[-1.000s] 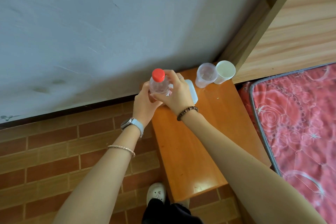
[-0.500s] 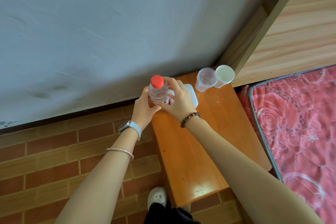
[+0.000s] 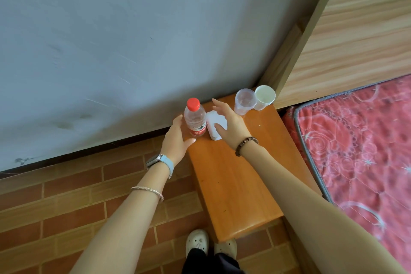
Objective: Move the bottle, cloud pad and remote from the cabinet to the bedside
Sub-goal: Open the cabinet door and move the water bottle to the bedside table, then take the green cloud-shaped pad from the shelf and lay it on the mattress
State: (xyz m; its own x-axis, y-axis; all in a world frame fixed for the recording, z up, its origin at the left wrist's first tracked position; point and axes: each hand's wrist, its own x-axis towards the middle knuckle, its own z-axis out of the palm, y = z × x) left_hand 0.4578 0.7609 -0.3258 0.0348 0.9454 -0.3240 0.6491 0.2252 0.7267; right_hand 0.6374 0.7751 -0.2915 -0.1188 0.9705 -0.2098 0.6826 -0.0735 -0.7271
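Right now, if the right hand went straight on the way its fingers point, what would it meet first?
The right hand would likely reach the wall, passing just right of the bottle; depth is unclear.

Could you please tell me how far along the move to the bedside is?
Done: the bottle stands upright on the bedside table, the white cloud pad lying beside it. In hand: nothing; the left hand is open beside the bottle, the right hand open over the pad. Left: the remote, not in view.
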